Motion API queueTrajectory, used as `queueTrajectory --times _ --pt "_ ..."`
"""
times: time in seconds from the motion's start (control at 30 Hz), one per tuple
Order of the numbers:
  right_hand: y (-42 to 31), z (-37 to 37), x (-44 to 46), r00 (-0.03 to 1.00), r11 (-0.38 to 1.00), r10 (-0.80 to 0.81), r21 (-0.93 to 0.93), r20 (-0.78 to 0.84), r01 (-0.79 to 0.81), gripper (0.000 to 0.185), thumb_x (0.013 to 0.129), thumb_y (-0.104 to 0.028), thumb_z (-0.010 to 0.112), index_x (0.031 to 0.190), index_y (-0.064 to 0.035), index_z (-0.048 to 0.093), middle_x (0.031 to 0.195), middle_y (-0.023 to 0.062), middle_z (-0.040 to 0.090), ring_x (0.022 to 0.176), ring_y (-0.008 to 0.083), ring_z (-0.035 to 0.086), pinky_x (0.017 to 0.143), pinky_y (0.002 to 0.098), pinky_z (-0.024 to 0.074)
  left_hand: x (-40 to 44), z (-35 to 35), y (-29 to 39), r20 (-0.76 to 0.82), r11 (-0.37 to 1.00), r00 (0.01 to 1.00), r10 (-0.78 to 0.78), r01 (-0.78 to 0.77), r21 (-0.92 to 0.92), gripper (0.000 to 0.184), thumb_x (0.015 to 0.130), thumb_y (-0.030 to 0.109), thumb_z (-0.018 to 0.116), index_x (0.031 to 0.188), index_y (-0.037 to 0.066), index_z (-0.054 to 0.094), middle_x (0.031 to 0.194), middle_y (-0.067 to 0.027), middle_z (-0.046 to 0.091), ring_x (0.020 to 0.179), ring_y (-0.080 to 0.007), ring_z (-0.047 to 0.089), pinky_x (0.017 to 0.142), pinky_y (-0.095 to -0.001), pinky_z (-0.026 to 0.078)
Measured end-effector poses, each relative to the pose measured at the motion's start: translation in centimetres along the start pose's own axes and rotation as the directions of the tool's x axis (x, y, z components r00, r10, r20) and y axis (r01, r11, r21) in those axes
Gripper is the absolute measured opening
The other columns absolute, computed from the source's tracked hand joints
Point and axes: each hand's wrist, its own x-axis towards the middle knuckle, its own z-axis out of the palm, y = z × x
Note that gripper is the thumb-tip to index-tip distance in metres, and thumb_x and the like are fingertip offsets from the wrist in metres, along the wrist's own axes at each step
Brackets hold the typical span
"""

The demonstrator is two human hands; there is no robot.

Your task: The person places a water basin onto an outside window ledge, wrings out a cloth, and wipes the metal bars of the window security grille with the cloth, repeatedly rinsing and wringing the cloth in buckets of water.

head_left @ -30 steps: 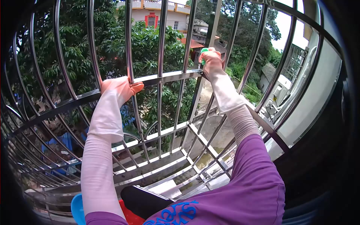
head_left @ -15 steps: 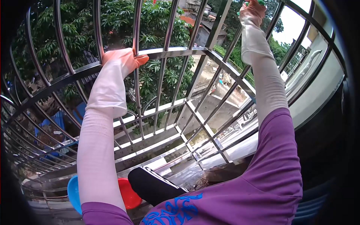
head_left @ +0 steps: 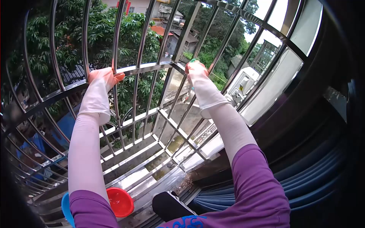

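Head camera view: two gloved hands reach out to a stainless-steel window grille, whose corner post (head_left: 185,36) leans slightly in the picture and serves here as the landmark. Left of the corner post, the left hand (head_left: 102,77), in an orange-and-white rubber glove, is clamped over the horizontal rail (head_left: 146,68), its thumb lying past an upright bar (head_left: 115,41). Just right of the corner post, the right hand (head_left: 197,71), gloved alike, is clenched on a bit of green material (head_left: 193,60) that pokes out above the fingers, at the first upright beyond the post. How far those fingers wrap round the metal is hidden.

Well below the corner post and to its left sit a red basin (head_left: 121,202) and a blue basin (head_left: 66,209), the latter partly covered by a purple sleeve (head_left: 89,207). Almost straight below the post shows black, white-striped clothing (head_left: 167,206); dark-blue folded fabric (head_left: 262,195) spreads low to its right. Outside the bars, a leafy tree (head_left: 68,45) fills the area left of the post, and a white air-conditioner unit (head_left: 243,83) stands to the right of it.
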Motion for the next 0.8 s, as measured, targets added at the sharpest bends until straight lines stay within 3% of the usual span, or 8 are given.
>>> queueTrajectory --times 0.13,0.2,0.27,0.37,0.43,0.47,0.63,0.8 --pt "-2.4 -11.3 -3.5 0.9 0.982 -0.154 0.037 -0.408 0.185 0.019 0.081 -0.004 0.059 0.089 -0.0196 0.067 0.108 0.0036 0.063 0.097 0.0187 0.061 0.088 0.0261 0.0492 4.9 -3.1 -0.8 0.077 0.69 0.988 0.135 -0.15 0.709 0.033 0.095 0.01 0.029 0.108 -0.015 0.046 0.101 -0.0278 0.058 0.087 -0.0425 0.062 0.078 -0.0584 0.05" --pt "-2.8 -15.2 -0.8 0.68 0.882 -0.085 0.264 -0.728 0.392 0.008 0.084 -0.007 0.06 0.088 -0.0111 0.066 0.085 0.0013 0.068 0.071 0.0125 0.066 0.064 0.0223 0.0546 -1.8 1.8 0.3 -0.109 1.0 0.994 -0.018 0.018 -0.009 0.031 0.094 0.009 0.031 0.106 -0.014 0.048 0.099 -0.0277 0.059 0.086 -0.0427 0.063 0.076 -0.0586 0.051" --pt "-2.8 -17.6 4.6 0.477 0.871 -0.047 0.198 -0.878 0.449 0.011 0.084 -0.013 0.063 0.09 -0.0038 0.062 0.068 -0.0008 0.063 0.056 0.0096 0.059 0.048 0.0243 0.048 -2.5 2.3 1.2 0.189 0.025 0.975 0.119 -0.193 0.981 0.032 0.094 0.011 0.033 0.109 -0.014 0.048 0.099 -0.0277 0.059 0.089 -0.0436 0.062 0.079 -0.0613 0.048" --pt "-2.4 -16.3 10.9 -0.067 0.639 -0.332 -0.172 -0.941 -0.75 0.015 0.08 -0.017 0.066 0.076 -0.0092 0.054 0.057 -0.0029 0.056 0.047 0.0098 0.051 0.041 0.0278 0.0409 11.8 -9.3 -1.2 0.441 0.0 0.886 0.143 -0.446 0.895 0.04 0.093 0.016 0.035 0.116 -0.015 0.044 0.107 -0.029 0.056 0.098 -0.0469 0.058 0.087 -0.0659 0.041" --pt "-2.6 -16.9 8.5 0.549 0.732 0.325 0.573 -0.77 0.369 0.014 0.081 -0.017 0.066 0.075 -0.0066 0.06 0.057 -0.0015 0.058 0.047 0.0099 0.052 0.041 0.0279 0.0408 20.0 -15.7 -2.0 0.613 0.174 0.766 0.192 -0.641 0.748 0.042 0.094 0.017 0.033 0.116 -0.017 0.041 0.109 -0.0304 0.054 0.101 -0.0492 0.056 0.089 -0.0674 0.039" --pt "-0.2 -15.8 7.6 0.635 0.686 0.013 0.469 -0.772 0.556 0.012 0.082 -0.019 0.065 0.078 -0.0077 0.065 0.064 0.0009 0.063 0.052 0.0102 0.055 0.045 0.0303 0.0423 18.7 -14.7 -1.4 0.626 0.141 0.764 0.16 -0.645 0.751 0.041 0.094 0.017 0.031 0.115 -0.018 0.041 0.109 -0.0315 0.053 0.1 -0.0505 0.055 0.089 -0.0674 0.04" --pt "3.1 -1.4 -1.7 0.917 0.972 0.121 0.231 -0.379 -0.033 0.014 0.081 -0.026 0.066 0.09 -0.014 0.067 0.082 0.0044 0.064 0.067 0.016 0.059 0.058 0.0309 0.0464 14.9 -11.2 -0.5 0.571 0.032 0.816 0.092 -0.576 0.817 0.046 0.096 0.019 0.024 0.119 -0.019 0.036 0.116 -0.0328 0.049 0.107 -0.0503 0.052 0.093 -0.0625 0.041" --pt "4.7 0.3 -5.3 0.949 0.947 -0.048 0.289 -0.312 0.142 0.017 0.076 -0.011 0.065 0.09 -0.019 0.07 0.095 0.0067 0.063 0.088 0.0209 0.06 0.076 0.029 0.0471 3.1 -2.5 0.1 0.367 -0.364 0.927 0.076 -0.317 0.876 0.042 0.095 0.021 0.028 0.118 -0.011 0.045 0.117 -0.0244 0.054 0.108 -0.0419 0.055 0.092 -0.056 0.045"
